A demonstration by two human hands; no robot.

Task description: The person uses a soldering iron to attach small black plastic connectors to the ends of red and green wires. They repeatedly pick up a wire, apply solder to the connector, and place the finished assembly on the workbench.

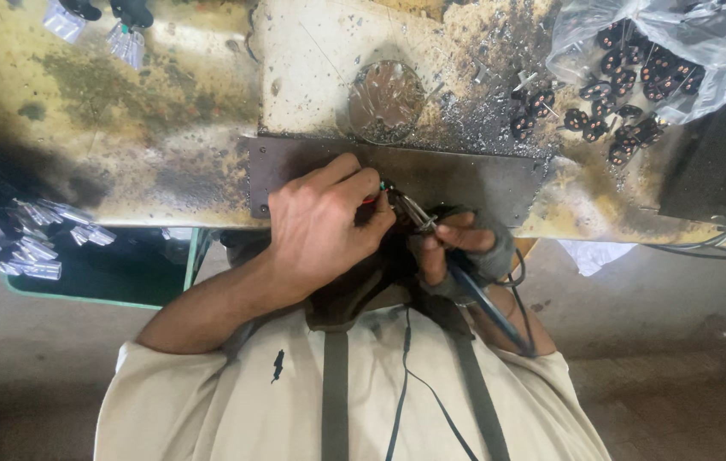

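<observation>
I looked down and saw my left hand (pixel 324 224) curled tight over some thin wires (pixel 377 192), red and green at the tips; the fingers were pinched narrow on them, just at the near edge of the dark metal plate (pixel 474 175) on the table (pixel 166 111). My right hand (pixel 459 249), in a grey fingerless glove, was closed on a soldering iron (pixel 457 269) with a blue handle; its thin metal tip pointed at the wires, close to my left fingers; I could not tell if tip and wires touched. The wires looked light and soft, easy to bend, so I judged they were best held near their ends, close to the bare tips; the iron looked stiff and likely hot at the point, so the handle was the safe place to hold. A round shiny disc (pixel 386 101) sat further back with bits of silver scrap around it; a clear bag (pixel 687 43) of small black plugs (pixel 628 81) lay open at the far right; small clear packets (pixel 17 239) were piled at my left.
</observation>
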